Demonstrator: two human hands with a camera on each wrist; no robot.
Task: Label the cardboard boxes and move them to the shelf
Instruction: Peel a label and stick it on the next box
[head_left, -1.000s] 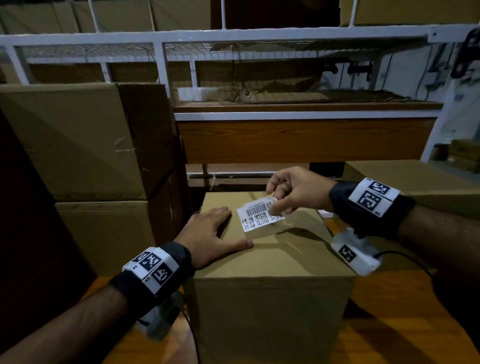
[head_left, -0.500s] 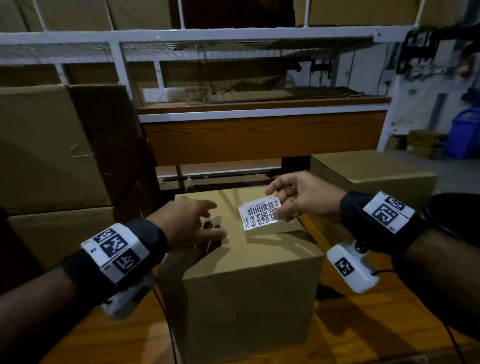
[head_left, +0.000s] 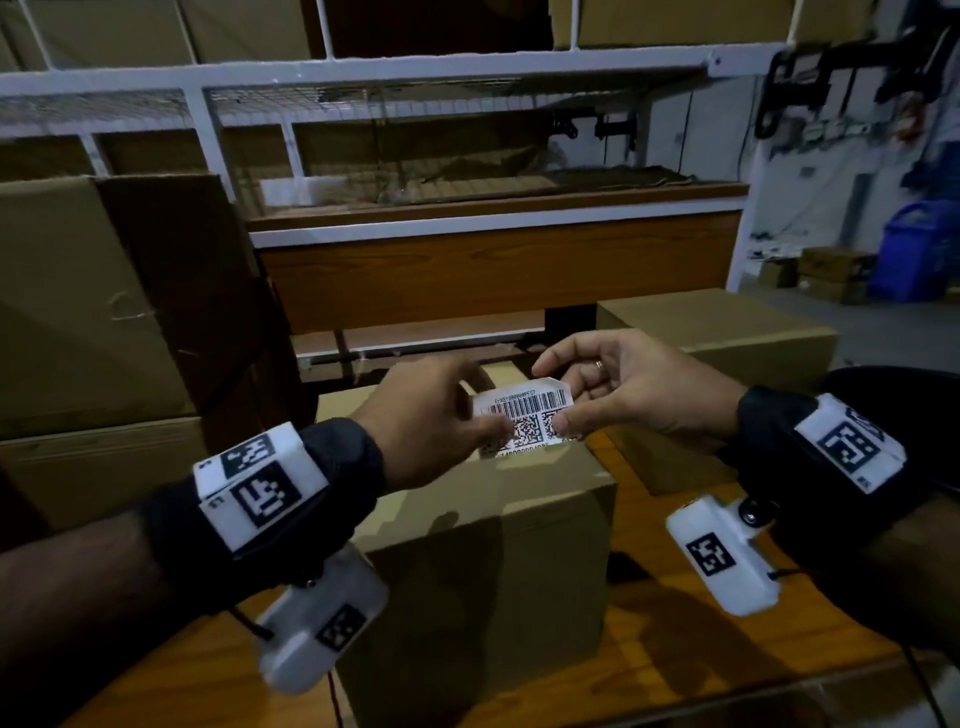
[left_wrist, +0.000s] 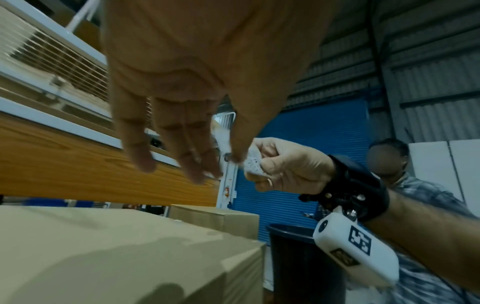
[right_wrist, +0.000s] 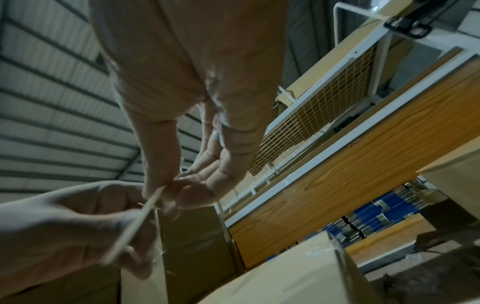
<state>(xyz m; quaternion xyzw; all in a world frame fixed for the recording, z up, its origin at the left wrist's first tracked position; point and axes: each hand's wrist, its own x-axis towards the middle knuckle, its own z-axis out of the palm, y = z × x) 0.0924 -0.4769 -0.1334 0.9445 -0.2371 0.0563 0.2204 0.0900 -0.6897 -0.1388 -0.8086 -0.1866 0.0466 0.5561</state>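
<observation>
A white barcode label (head_left: 524, 422) hangs in the air just above the brown cardboard box (head_left: 483, 561) on the wooden table. My left hand (head_left: 441, 415) pinches the label's left edge between thumb and fingers. My right hand (head_left: 618, 395) pinches its right edge. In the right wrist view the label (right_wrist: 137, 222) shows edge-on between both hands. In the left wrist view the label (left_wrist: 249, 162) sits between my left thumb and the right hand (left_wrist: 288, 164), above the box (left_wrist: 116, 246).
A white metal shelf (head_left: 467, 218) with a wooden front stands behind the table. Large cardboard boxes (head_left: 104, 312) are stacked at the left. Another box (head_left: 717, 332) sits at the right. A dark bin (left_wrist: 298, 257) stands beside the table (head_left: 701, 649). A second person (left_wrist: 394, 164) is at the right.
My left hand has left the box top and risen to take the label's left edge. The label has lifted slightly and is now held by both hands.
</observation>
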